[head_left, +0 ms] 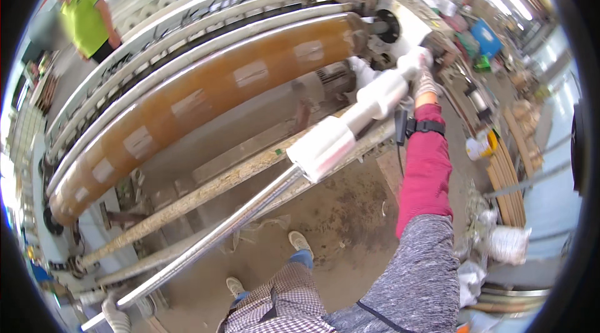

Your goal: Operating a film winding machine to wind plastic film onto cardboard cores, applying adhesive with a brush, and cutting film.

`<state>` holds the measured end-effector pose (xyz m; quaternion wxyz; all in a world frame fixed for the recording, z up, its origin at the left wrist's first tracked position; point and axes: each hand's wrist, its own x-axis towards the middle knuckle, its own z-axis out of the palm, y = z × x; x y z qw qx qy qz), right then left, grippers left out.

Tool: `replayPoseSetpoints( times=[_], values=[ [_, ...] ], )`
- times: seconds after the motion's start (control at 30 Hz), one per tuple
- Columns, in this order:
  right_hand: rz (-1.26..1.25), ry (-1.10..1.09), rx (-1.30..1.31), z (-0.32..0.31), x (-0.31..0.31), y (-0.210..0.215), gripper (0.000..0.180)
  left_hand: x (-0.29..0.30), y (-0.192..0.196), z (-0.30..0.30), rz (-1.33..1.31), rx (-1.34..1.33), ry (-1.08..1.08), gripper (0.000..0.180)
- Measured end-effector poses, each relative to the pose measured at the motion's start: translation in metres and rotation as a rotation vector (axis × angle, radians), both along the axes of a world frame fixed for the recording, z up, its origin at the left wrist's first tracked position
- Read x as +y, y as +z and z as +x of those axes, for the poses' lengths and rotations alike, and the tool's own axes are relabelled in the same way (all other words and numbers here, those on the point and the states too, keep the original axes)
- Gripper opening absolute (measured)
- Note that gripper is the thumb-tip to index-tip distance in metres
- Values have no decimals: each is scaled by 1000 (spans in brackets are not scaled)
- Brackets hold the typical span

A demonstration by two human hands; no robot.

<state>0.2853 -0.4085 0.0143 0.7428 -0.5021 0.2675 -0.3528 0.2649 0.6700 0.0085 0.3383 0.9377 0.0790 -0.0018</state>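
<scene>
A long metal shaft (219, 232) slants across in front of me, from the lower left to the upper right. Rolls of whitish plastic film (323, 147) sit around its upper part, wide and narrow sections in a row, smeared by motion. My left hand (115, 317), in a pale glove, is closed around the shaft near its lower end. At the far end my gloved right hand (419, 64) grips the shaft beside the last film section; blur hides its fingers in part. Beyond the shaft lies a big brown roller (219, 100) with pale patches, mounted in a machine.
Pale bars (206, 209) of the machine run below the shaft. Its side frame (409, 24) stands near my right hand. Cardboard tubes (507, 183), a yellow-and-white tub (481, 145) and plastic bundles (507, 244) lie at right. A person in a bright green shirt (87, 17) stands beyond the machine.
</scene>
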Motion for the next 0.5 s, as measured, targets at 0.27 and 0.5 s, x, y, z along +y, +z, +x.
replayPoseSetpoints(
  times=[0.27, 0.5],
  values=[
    [-343, -72, 87, -44, 174, 10, 65, -128, 68, 1, 642, -152, -193, 14],
    [165, 257, -169, -35, 525, -10, 77, -44, 39, -83, -29, -650, 348, 94]
  ],
)
